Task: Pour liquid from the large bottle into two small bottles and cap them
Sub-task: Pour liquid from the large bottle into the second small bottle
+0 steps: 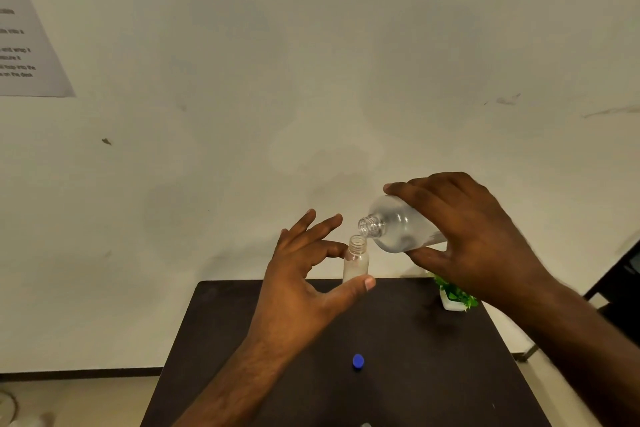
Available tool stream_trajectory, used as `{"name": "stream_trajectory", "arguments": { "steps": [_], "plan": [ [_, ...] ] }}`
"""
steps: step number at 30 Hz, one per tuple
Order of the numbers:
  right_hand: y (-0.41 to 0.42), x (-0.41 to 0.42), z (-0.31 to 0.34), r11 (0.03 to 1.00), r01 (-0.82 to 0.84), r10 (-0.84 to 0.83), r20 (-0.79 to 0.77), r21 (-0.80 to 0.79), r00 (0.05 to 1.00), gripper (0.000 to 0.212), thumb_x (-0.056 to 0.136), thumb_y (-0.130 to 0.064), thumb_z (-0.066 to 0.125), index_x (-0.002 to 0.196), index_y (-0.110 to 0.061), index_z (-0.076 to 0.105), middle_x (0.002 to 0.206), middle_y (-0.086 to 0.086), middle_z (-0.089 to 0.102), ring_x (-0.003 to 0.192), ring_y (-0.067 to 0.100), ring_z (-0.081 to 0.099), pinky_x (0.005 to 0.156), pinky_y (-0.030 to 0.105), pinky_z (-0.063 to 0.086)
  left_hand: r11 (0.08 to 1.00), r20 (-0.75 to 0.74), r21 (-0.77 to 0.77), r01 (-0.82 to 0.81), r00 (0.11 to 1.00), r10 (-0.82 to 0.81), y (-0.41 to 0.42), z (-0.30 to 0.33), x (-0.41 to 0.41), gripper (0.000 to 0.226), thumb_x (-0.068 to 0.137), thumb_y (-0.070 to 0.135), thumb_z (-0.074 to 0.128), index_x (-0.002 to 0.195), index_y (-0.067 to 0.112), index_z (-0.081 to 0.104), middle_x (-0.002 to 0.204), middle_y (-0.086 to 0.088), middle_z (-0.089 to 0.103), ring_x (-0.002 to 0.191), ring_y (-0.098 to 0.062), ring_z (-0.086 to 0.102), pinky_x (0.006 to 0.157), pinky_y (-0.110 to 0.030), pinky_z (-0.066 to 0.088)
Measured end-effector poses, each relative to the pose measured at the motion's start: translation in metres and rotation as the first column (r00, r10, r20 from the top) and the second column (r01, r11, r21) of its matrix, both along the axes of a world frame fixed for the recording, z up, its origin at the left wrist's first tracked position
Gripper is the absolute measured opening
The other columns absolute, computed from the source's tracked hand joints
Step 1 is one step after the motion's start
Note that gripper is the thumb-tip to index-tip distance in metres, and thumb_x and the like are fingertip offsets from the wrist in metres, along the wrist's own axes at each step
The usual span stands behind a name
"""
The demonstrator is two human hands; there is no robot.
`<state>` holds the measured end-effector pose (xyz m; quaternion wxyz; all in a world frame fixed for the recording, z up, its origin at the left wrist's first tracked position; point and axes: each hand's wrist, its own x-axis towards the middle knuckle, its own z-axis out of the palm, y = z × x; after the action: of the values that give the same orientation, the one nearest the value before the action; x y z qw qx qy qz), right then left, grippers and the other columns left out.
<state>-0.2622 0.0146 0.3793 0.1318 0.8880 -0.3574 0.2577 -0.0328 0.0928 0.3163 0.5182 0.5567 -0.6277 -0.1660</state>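
My right hand [474, 236] grips the large clear bottle [398, 224], uncapped and tilted so its mouth points down to the left. Just below that mouth, a small clear bottle [356, 260] stands upright in the air, uncapped. My left hand [304, 274] pinches it between thumb and index finger, the other fingers spread upward. A blue cap [358, 361] lies on the dark table [242, 340] beneath the hands. I cannot tell whether liquid is flowing.
A small green plant in a white pot [453, 298] stands at the table's far right edge. A pale wall rises behind the table, with a printed sheet [24, 45] at the upper left. A dark chair [623, 274] shows at the right edge.
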Motion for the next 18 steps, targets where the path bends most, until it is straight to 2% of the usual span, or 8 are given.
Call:
{"name": "stream_trajectory", "arguments": {
  "steps": [5,18],
  "plan": [
    [0.0000,0.0001,0.0015,1.000,-0.004,0.004,-0.008,-0.027,1.000,0.071,0.075,-0.039,0.072,0.142,-0.032,0.048,0.127,-0.005,0.061,0.116,0.020,0.050,0.092,0.040,0.046,1.000,0.037,0.005,-0.003,0.999,0.003,-0.0016,0.0007,0.0007,0.032,0.065,0.071,0.074,0.091,0.055,0.066,0.133,0.052,0.045,0.145,0.014,0.027,0.118,-0.056,0.036],
    [-0.0023,0.0017,0.0025,1.000,-0.002,0.001,-0.022,-0.030,1.000,0.072,0.075,-0.037,0.074,0.142,-0.032,0.049,0.129,-0.005,0.061,0.118,0.022,0.051,0.094,0.042,0.045,1.000,0.025,0.004,-0.007,1.000,0.007,-0.0004,0.0021,0.0010,0.031,0.065,0.070,0.074,0.090,0.054,0.066,0.135,0.042,0.052,0.145,0.011,0.028,0.116,-0.056,0.038]
  ]
}}
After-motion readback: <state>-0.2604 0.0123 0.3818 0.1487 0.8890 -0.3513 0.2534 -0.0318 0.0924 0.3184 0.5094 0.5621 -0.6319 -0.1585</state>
